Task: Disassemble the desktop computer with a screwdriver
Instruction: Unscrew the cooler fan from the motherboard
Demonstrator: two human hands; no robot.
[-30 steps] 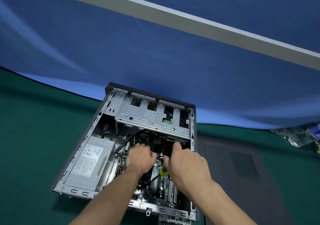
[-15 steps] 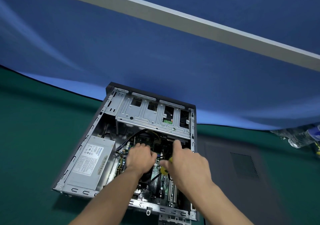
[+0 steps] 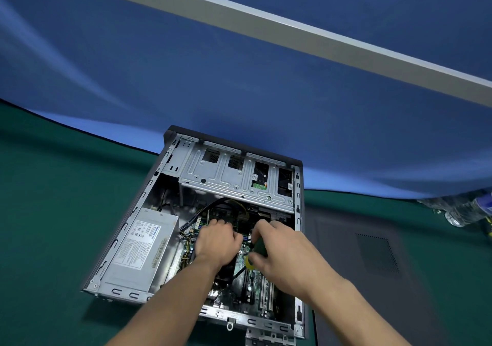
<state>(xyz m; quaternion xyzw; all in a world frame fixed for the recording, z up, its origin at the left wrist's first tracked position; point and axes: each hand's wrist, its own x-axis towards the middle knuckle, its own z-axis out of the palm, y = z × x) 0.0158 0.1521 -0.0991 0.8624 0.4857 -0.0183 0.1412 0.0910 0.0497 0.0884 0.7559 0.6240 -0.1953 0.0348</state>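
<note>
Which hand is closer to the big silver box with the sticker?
Left. The left hand is just beside the power supply box, inside the case. The right hand, gripping the screwdriver, is farther away.

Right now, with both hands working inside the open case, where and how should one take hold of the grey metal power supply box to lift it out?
Probably grip the grey metal power supply box by its two long side walls, coming from straight above. It lies flat with its labelled face up in the open computer case, so only the top is free. Its cable end near the left hand looks crowded.
</note>
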